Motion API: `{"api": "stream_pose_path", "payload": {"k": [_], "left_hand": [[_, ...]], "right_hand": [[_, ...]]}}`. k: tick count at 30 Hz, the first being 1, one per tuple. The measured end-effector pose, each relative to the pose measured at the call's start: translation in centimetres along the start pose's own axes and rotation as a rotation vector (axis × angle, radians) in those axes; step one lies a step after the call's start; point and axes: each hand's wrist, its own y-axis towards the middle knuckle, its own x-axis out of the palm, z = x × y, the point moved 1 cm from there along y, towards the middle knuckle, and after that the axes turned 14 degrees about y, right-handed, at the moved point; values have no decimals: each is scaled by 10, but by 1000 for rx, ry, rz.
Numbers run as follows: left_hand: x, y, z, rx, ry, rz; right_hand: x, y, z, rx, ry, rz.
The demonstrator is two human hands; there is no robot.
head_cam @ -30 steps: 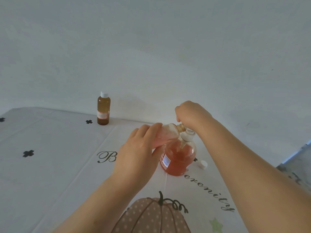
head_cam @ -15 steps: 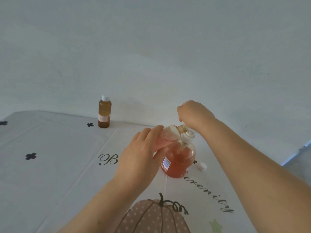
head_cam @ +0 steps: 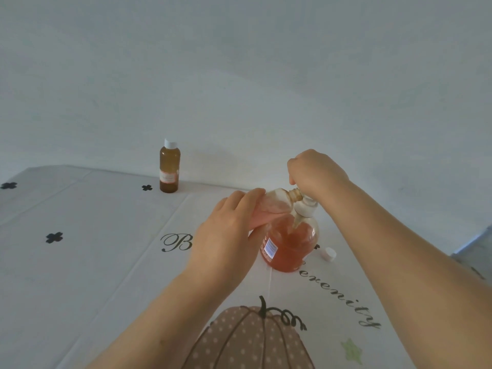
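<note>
Head view: I judge this to be the refill step. The left hand [head_cam: 226,235] is wrapped round the small bottle [head_cam: 271,206], tipped on its side with its neck at the mouth of the dispenser [head_cam: 290,246], which stands on the table [head_cam: 106,235]. The right hand [head_cam: 316,171] is fisted over the pump [head_cam: 306,207], holding it cocked aside in the opening. I cannot tell if liquid is running (pink sits at the small bottle's base end). Next I'd tip steeper, keeping neck on mouth. A cap [head_cam: 329,253] lies just beside the dispenser; a brown bottle [head_cam: 169,169] stands well apart.
</note>
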Motion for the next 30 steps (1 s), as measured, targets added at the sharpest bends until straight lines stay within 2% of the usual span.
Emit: {"api": "stream_pose_path", "payload": {"k": [4, 15, 24, 27, 30], "left_hand": [[0, -1, 2, -3, -23, -5], [-3, 0, 5, -8, -30, 19], [-1, 2, 1, -6, 42, 9], [-2, 1, 2, 3, 33, 14], [-3, 0, 3, 5, 24, 29]], "right_hand": [[-3, -2, 1, -53, 5, -1], [-4, 8, -4, 46, 28, -12], [9, 9, 4, -51, -152, -82], [5, 7, 4, -88, -103, -65], [-2, 6, 1, -22, -3, -25]]}}
